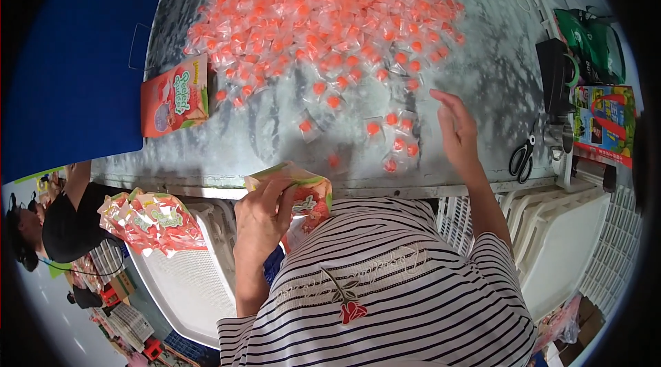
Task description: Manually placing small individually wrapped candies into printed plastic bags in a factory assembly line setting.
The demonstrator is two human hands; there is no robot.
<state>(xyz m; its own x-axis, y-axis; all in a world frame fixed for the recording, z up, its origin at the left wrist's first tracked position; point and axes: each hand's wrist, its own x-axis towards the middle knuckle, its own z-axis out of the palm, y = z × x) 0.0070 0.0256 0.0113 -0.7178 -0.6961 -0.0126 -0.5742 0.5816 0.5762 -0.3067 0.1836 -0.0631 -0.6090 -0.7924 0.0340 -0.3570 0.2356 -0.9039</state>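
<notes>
At eight o'clock, my left grip [261, 214] clasps a pouch [311, 206]; my right grip [458, 129], released, is near sweets [399, 143] at two.

Left grip [265, 207] holds pouch [311, 203]; right grip [457, 129] near orange packets [399, 144].

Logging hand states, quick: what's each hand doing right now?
Left hand: closed on the upper part of a red pouch.
Right hand: open, nothing visible in it, beside small wrapped orange pieces.
</notes>
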